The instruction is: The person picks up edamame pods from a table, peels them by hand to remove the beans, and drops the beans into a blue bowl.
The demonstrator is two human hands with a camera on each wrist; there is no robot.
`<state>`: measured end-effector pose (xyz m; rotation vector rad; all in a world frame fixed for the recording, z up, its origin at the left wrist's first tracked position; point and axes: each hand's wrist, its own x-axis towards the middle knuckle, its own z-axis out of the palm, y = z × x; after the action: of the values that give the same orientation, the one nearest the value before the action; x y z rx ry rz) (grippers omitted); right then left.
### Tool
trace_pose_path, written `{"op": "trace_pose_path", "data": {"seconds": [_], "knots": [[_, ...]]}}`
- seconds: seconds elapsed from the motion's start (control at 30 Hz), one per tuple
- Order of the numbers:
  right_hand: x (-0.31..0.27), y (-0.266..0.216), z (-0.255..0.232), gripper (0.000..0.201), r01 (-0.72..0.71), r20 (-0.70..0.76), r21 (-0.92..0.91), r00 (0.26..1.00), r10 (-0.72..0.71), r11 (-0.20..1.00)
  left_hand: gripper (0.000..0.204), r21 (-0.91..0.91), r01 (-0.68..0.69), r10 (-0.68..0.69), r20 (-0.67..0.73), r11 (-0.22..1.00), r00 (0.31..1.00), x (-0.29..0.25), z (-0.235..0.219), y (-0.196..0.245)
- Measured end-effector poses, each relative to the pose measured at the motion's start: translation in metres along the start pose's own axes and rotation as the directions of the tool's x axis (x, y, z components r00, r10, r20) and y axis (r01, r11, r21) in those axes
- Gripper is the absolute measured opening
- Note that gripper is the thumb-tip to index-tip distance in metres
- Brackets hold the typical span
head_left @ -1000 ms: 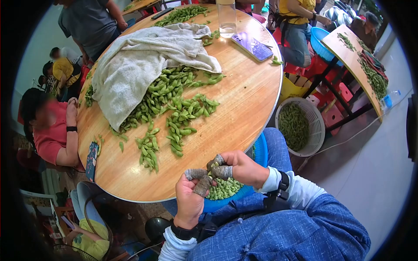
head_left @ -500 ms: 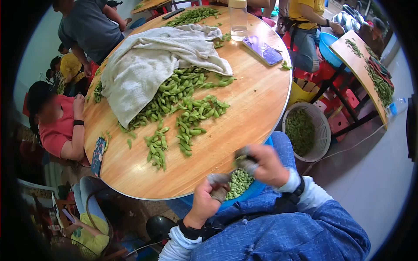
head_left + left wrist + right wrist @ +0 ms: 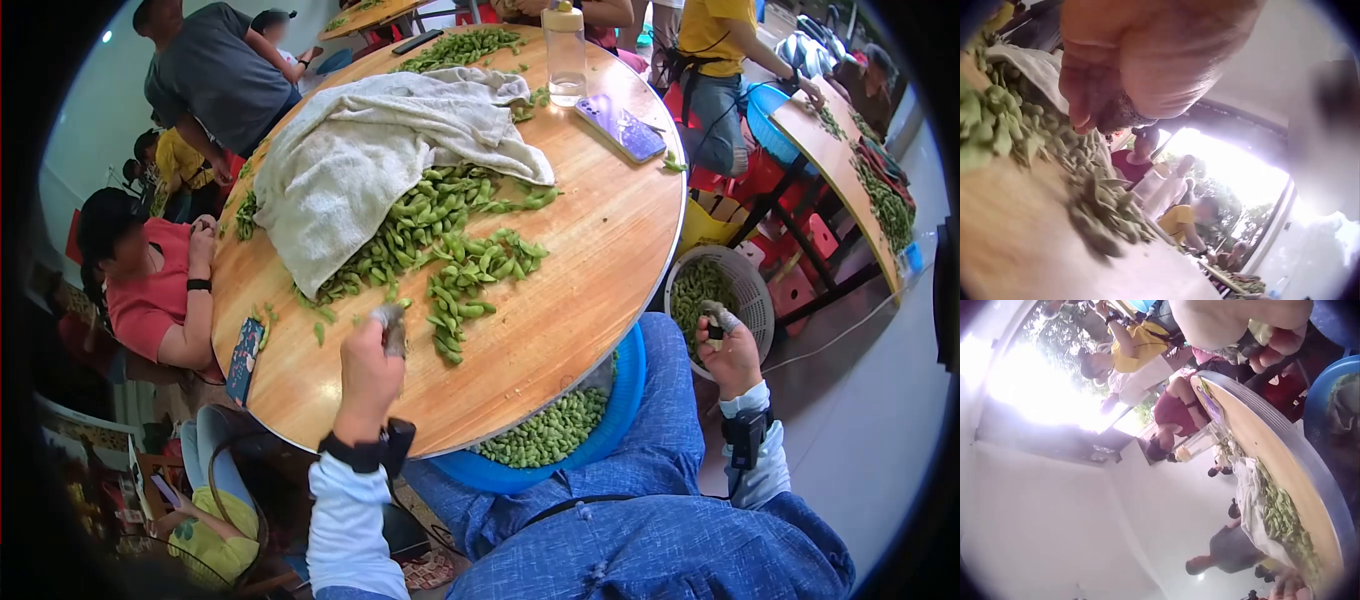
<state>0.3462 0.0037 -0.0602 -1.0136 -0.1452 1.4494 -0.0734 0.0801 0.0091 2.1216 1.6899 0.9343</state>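
Note:
In the head view, my left hand [image 3: 372, 385] is over the wooden table [image 3: 560, 330], with worn grey coverings on thumb and finger. A green pod [image 3: 403, 302] shows at its fingertips, pinched there, left of the loose pods [image 3: 458, 300]. My right hand [image 3: 730, 358], curled and partly covered in grey, is above the white basket [image 3: 762, 320]. In the right wrist view its fingers grip a pale green pod [image 3: 1260, 332]. Shelled beans [image 3: 550, 428] fill a blue basin [image 3: 632, 385] under the table edge.
A pale cloth [image 3: 350, 160] partly covers the pod heap. A bottle [image 3: 566, 60] and purple phone [image 3: 620, 128] stand and lie toward the far right; a patterned phone [image 3: 245, 360] lies at the left edge. People sit and stand around the tables.
From working close together above the basin, my hands have parted. The left has moved up and left to the pods on the table, the right out to the white basket.

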Motion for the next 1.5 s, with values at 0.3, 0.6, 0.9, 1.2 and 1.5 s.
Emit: {"op": "trace_pose_path", "data": {"seconds": [0.3, 0.6, 0.9, 1.2, 1.5], "knots": [[-0.021, 0.017, 0.061, 0.014, 0.212, 0.164, -0.453, 0.975, -0.153, 0.866, 0.008, 0.274, -0.161, 0.089, 0.26, 0.948, 0.962, 0.044, 0.014, -0.032], [-0.04, 0.043, 0.121, 0.017, 0.522, 0.62, -0.614, 0.783, -0.046, 0.592, 0.011, -0.541, 0.304, -0.276, 0.134, 0.784, 0.952, 0.007, -0.005, 0.002], [-0.033, 0.041, 0.101, 0.019, 0.473, 0.528, -0.621, 0.842, -0.112, 0.625, 0.022, -0.728, 0.286, -0.116, 0.275, 0.623, 0.954, -0.039, 0.02, 0.053], [-0.032, 0.041, 0.086, 0.018, 0.437, 0.498, -0.595, 0.859, -0.117, 0.675, 0.021, -0.062, 0.068, -0.072, -0.066, 0.996, 0.995, 0.023, -0.012, -0.025], [-0.031, 0.043, 0.098, 0.02, 0.483, 0.554, -0.619, 0.827, -0.091, 0.62, 0.012, 0.386, 0.22, -0.245, 0.017, 0.896, 0.969, 0.003, -0.025, -0.068]]}}
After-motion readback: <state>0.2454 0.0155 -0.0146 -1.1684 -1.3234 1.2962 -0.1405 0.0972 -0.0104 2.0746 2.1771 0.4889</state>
